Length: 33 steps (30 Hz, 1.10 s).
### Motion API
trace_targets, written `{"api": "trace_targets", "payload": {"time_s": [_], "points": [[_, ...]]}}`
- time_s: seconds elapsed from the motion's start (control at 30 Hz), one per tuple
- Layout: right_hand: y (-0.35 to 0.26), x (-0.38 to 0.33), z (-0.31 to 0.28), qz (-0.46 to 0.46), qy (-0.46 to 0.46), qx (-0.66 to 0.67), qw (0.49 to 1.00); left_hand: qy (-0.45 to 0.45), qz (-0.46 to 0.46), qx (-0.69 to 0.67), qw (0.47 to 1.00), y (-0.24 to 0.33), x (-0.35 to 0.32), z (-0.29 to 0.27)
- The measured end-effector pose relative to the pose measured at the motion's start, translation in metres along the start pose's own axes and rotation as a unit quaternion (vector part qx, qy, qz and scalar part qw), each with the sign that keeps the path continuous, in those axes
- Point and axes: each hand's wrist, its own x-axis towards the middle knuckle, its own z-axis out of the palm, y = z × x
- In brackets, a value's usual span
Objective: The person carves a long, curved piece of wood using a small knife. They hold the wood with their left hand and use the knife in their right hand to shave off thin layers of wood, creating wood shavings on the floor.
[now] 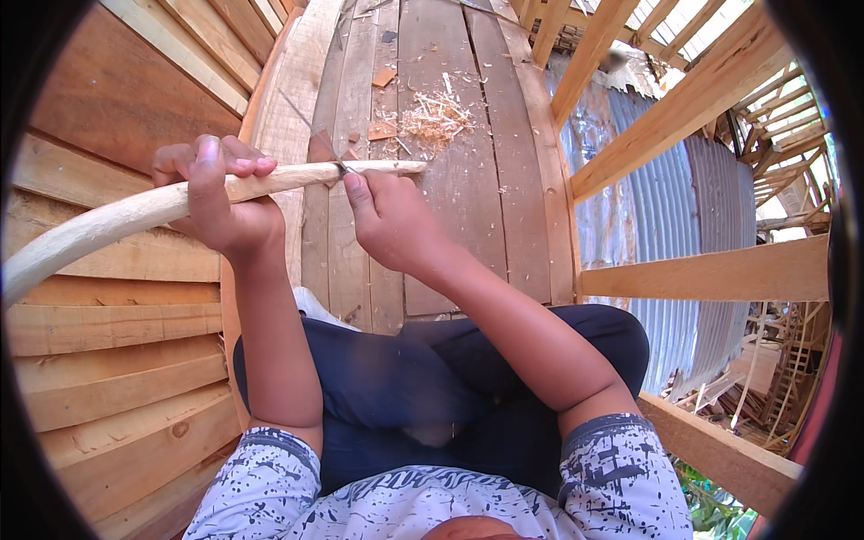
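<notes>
A long, pale, peeled wooden stick (pixel 117 211) runs from the left rim, bends, and tapers to a thin end above the floor. Near its middle, my left hand (pixel 220 189) is wrapped round it with the thumb up. My right hand (pixel 387 216) is closed round a knife (pixel 313 129) just short of the stick's tip. The knife's thin blade crosses the stick and points up and to the left. Most of its handle is hidden in my fist, and my right thumb lies along the stick by the blade.
Wood shavings (pixel 436 119) and small reddish chips (pixel 383 130) lie on the plank floor (pixel 450 234) beyond my hands. A slatted wooden wall (pixel 126 328) rises close on the left. Wooden rails (pixel 711 273) and corrugated metal sheets (pixel 666 207) are on the right. My crossed legs (pixel 396 369) are below.
</notes>
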Motion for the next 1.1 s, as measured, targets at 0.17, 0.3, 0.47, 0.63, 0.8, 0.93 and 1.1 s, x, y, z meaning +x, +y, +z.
{"api": "trace_targets", "payload": {"time_s": [0.17,0.3,0.47,0.63,0.8,0.93,1.1], "points": [[0.107,0.006,0.02,0.124,0.087,-0.043,0.987,-0.025,-0.018,-0.038,0.999,-0.003,0.001,0.003],[0.011,0.003,0.004,0.079,0.013,-0.045,0.996,0.059,-0.022,0.005,0.998,-0.002,0.008,-0.009],[0.052,0.002,0.005,0.034,-0.006,-0.011,0.999,0.039,-0.034,-0.01,0.999,-0.003,0.005,-0.001],[0.045,0.011,0.007,0.182,0.005,-0.056,0.982,0.021,-0.027,0.001,0.999,-0.001,0.007,-0.007],[0.02,-0.002,0.006,0.059,0.012,-0.031,0.998,0.03,-0.027,-0.005,0.999,-0.002,0.004,-0.001],[0.073,0.006,-0.004,0.167,0.05,-0.096,0.98,0.018,-0.03,-0.011,0.999,-0.001,0.002,0.004],[-0.015,-0.002,-0.004,0.118,-0.046,-0.028,0.991,0.012,-0.021,0.011,1.0,-0.001,0.004,-0.005]]}}
